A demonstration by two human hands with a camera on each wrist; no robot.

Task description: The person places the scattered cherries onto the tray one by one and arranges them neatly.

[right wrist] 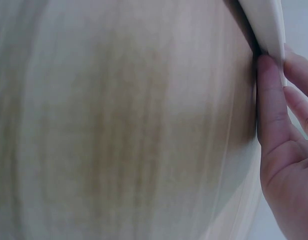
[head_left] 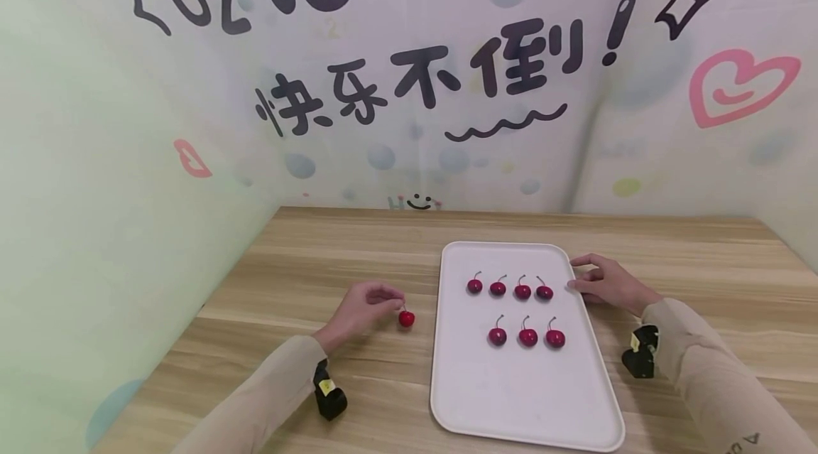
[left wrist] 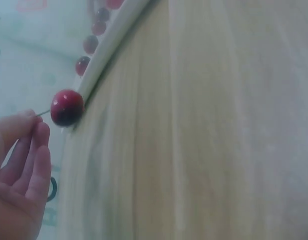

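Observation:
My left hand pinches a red cherry by its thin stem, left of the white tray. In the left wrist view the cherry hangs off the thumb and fingertips, overlapping the tray's edge. Several dark red cherries with stems lie on the tray in two rows. The far row has several, among them a cherry at its left end; three make up the nearer row, with a cherry in its middle. At the tray's right rim, my right hand holds the edge between thumb and fingers.
The tray lies on a wood-grain table. Behind the table hangs a white printed cloth with black lettering and pink hearts. Each wrist wears a black camera, such as the left camera.

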